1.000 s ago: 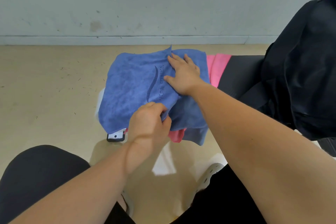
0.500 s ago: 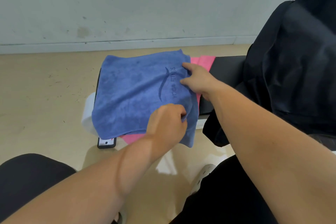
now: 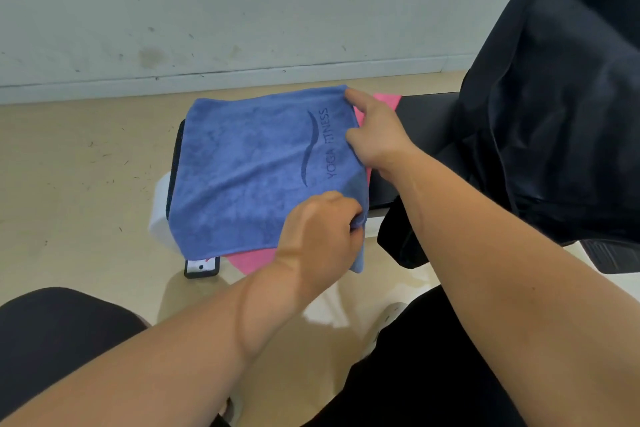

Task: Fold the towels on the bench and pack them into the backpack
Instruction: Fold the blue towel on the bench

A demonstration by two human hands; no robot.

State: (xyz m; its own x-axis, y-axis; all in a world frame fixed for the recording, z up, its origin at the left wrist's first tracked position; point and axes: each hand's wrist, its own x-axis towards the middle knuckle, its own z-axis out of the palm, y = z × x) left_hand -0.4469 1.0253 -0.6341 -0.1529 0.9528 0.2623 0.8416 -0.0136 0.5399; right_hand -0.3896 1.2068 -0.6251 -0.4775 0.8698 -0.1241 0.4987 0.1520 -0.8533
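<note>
A blue towel (image 3: 249, 170) printed "YOGA FITNESS" lies folded flat over the left end of the black bench (image 3: 419, 121). A pink towel (image 3: 252, 262) lies under it, showing at the near edge and far right corner. My left hand (image 3: 322, 236) pinches the blue towel's near right corner. My right hand (image 3: 375, 135) grips its far right edge, thumb on top. The black backpack (image 3: 561, 107) stands on the bench at the right.
The bench's white foot (image 3: 160, 211) and a black end cap (image 3: 201, 267) stick out at the left. A pale wall with a skirting board runs behind. Beige floor lies all round. My dark-clothed knees fill the bottom corners.
The loose right half of the blue towel has been folded over to the left, leaving a flat square. Both hands moved to its right edge. The view shifted right, towards the backpack.
</note>
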